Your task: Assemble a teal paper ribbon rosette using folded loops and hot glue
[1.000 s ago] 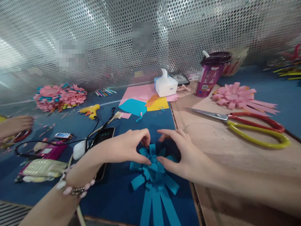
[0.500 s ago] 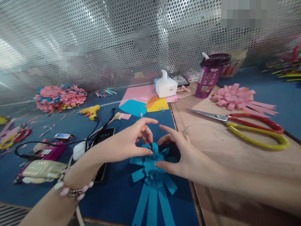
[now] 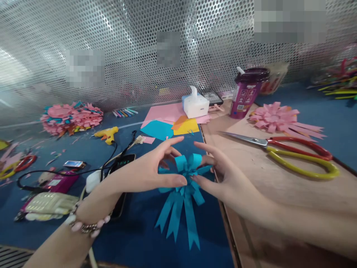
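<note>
A blue paper flower [image 3: 186, 178] made of looped strips hangs between my two hands, lifted above the dark blue mat [image 3: 139, 230], its long cut tails dangling down. My left hand [image 3: 156, 169] pinches its left side between thumb and curled fingers, index finger stretched out. My right hand [image 3: 220, 173] grips the right side the same way, thumb tip meeting the flower's middle.
Large red and yellow scissors [image 3: 292, 150] lie on the wooden board [image 3: 279, 186] at right, beyond them a pink paper flower [image 3: 276, 119] and a purple cup [image 3: 245, 93]. Coloured paper sheets [image 3: 170, 123], a tissue box [image 3: 195, 104], a glue gun [image 3: 107, 133], a phone [image 3: 119, 167] and cables lie left and behind.
Both hands have raised the blue flower off the mat and tilted it up; its tails now hang free. A person's hand at the far left has gone from view.
</note>
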{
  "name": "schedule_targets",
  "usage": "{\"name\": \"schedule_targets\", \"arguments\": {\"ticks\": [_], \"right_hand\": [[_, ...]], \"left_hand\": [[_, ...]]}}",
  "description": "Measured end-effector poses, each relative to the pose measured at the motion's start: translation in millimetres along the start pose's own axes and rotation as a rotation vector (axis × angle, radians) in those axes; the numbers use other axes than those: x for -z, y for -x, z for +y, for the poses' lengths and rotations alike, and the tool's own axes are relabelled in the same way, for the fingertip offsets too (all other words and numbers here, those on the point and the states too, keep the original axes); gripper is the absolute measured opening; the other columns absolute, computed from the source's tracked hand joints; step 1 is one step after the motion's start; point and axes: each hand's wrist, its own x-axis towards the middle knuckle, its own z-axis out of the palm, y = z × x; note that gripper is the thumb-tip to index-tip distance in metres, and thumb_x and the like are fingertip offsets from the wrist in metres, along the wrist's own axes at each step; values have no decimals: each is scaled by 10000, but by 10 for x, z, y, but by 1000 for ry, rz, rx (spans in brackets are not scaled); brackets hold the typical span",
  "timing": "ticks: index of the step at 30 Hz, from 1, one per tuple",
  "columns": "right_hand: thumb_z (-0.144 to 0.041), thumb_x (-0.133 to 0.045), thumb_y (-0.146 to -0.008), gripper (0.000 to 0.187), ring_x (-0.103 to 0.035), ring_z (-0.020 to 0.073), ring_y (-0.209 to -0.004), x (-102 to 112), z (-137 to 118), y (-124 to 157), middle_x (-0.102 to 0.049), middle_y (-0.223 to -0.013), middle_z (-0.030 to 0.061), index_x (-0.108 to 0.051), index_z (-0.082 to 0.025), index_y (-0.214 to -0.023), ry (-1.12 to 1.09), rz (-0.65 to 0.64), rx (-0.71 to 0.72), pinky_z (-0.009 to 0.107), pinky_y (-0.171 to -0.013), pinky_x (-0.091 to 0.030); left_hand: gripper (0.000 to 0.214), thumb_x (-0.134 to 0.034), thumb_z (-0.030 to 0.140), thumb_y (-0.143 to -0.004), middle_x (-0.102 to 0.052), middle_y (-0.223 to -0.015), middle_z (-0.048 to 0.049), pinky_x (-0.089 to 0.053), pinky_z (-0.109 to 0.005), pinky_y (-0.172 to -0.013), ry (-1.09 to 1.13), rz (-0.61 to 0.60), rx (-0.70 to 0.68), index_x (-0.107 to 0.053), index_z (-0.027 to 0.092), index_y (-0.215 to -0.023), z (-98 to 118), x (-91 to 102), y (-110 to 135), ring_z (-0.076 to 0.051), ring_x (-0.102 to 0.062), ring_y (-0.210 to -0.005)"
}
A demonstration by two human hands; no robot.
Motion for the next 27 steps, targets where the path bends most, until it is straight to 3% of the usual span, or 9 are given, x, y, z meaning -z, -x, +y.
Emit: {"name": "schedule_targets", "arguments": {"ticks": [2,5,7,10,14,18,27], "right_hand": [[-203,-604,-834,582,-616,157,-931,10,-5,7,-611,-953,2,-354,-260,-1356,-5,3,40,358,-884,-498],[-207,-612,-835,542,-621,165,-948,39,-21,21,-614,-1001,16,-382,-265,-1322,47,16,70,339,-829,-511],[-229,-627,-834,451,-615,170,-942,69,-41,22,-620,-1004,16,-450,-267,-1248,124,37,78,333,-805,-507],[-278,-626,-851,224,-596,175,-906,127,-98,-2,-622,-966,13,-560,-253,-1063,262,28,128,336,-788,-484],[-273,-637,-846,72,-560,187,-892,194,-230,-62,-614,-904,21,-596,-222,-878,433,-52,325,364,-803,-435],[-229,-649,-822,73,-539,195,-865,232,-352,-89,-630,-874,25,-587,-221,-861,635,-56,501,393,-814,-387],[-160,-613,-813,105,-551,196,-866,250,-471,-55,-666,-875,20,-611,-233,-889,754,-34,618,382,-792,-377]], "left_hand": [[872,-745,372,-762,-591,-1138,-45,-497,-349,-892,-42,2,5,-243,323,-1473,42,-53,20,-213,-591,-1038],[805,-715,277,-796,-645,-1011,0,-514,-307,-857,-95,147,-102,-262,347,-1458,95,-171,38,-183,-627,-960],[786,-699,248,-810,-655,-970,7,-519,-293,-835,-141,265,-193,-265,350,-1458,104,-236,42,-172,-636,-913],[839,-708,237,-805,-662,-927,5,-523,-298,-824,-214,349,-283,-222,332,-1482,85,-273,48,-160,-638,-840],[797,-658,194,-836,-680,-933,3,-487,-382,-935,-304,379,-360,-218,356,-1481,51,-262,67,-185,-650,-860],[755,-634,251,-857,-694,-907,-15,-466,-457,-956,-310,433,-402,-217,347,-1479,30,-282,83,-251,-658,-900],[895,-669,202,-842,-693,-944,3,-479,-458,-926,-278,443,-504,-91,399,-1497,34,-339,103,-229,-672,-849]]}}
